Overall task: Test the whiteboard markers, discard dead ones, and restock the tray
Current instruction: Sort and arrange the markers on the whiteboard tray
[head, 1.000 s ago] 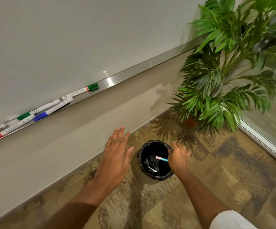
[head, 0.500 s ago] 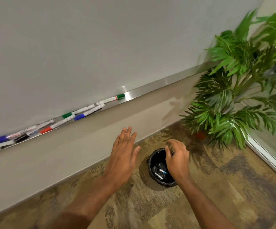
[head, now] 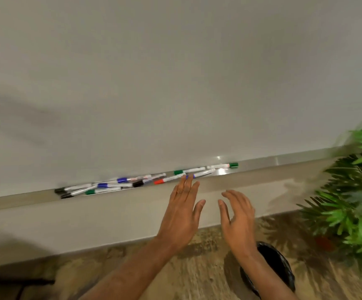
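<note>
Hovering both hands in front of the wall. My left hand (head: 181, 215) is flat, fingers straight and together, empty; its fingertips overlap the tray (head: 294, 160) edge by a blue-capped marker (head: 191, 176), contact I can't tell. My right hand (head: 239, 221) is just beside it, fingers loosely curled, apart, holding nothing. The other markers (head: 110, 187) lie jumbled in the tray under the whiteboard (head: 175, 83), blurry: green, blue, black, red caps. Black bin (head: 278, 263) on the floor behind my right forearm; plant (head: 353, 213) at right.
</note>
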